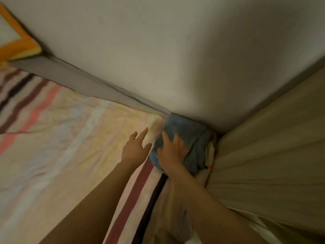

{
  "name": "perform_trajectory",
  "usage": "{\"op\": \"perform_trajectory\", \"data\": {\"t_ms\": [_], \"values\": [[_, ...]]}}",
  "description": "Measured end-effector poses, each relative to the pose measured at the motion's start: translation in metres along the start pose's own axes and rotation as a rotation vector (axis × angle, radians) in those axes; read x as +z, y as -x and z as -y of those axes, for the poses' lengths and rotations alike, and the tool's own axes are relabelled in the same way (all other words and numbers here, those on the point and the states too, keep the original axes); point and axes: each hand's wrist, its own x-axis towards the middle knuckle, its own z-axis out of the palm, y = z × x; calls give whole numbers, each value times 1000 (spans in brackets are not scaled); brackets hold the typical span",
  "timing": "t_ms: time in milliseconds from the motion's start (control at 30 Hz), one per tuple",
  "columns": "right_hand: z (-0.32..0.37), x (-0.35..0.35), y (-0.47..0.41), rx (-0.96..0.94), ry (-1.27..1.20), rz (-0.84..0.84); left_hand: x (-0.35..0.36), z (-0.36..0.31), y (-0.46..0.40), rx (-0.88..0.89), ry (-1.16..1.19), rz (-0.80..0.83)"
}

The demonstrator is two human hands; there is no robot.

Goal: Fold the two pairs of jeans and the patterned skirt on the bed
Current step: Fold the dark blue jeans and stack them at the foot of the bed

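your right hand [173, 152] presses flat, fingers spread, on the folded jeans [186, 138] in the bed [70, 138] corner; your left hand [136, 148] hovers beside them, fingers apart.

— Where does the single view look from?

— From the person's head, pointing forward and steeply down over both forearms, which enter from the bottom edge.

— Which way does it face?

— Toward the corner where the wall [175, 50] meets the bed [52, 138], with a curtain [263, 155] filling the right side.

— How near?

— Close: the arms fill much of the lower frame. The picture is tilted and blurred, with wide-angle bending at the edges.

— Any second view?

— None.
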Motion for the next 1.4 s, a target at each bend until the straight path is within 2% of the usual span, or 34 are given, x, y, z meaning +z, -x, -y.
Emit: {"op": "perform_trajectory", "data": {"t_ms": [233,433,600,867,1233,1400], "values": [[51,-50,116,-418,72,0,-84,1,140,-114,-131,-351],[100,-57,226,-802,187,-19,-133,34,281,-393,-159,-619],[136,-42,318,-1069,259,-56,-142,67,392,-596,-96,-798],[114,14,486,-1304,365,-18,-104,109,591,-812,-110,-905],[61,120,734,-1592,459,162,-33,154,890,-1118,-171,-1001],[56,163,838,-1825,463,206,-6,170,986,-1290,-172,-1050]]}}
